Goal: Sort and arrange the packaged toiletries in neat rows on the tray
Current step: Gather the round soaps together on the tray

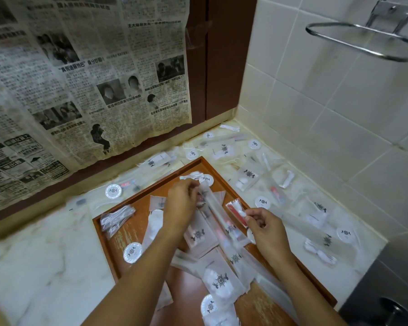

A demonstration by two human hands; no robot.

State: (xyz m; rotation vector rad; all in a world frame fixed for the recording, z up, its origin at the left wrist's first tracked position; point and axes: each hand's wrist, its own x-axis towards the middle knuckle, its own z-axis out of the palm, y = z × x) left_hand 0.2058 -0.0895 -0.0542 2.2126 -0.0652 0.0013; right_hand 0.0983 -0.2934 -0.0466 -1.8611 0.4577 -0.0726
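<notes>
With our left hand we pinch the far end of one long clear packet, fingers curled around it. Our right hand pinches one small packet with red content, just beyond its fingertips. Both hands are above the wooden tray. We count three round white discs on the tray and about seven on the marble counter; the flat packets overlap, so we cannot count them.
</notes>
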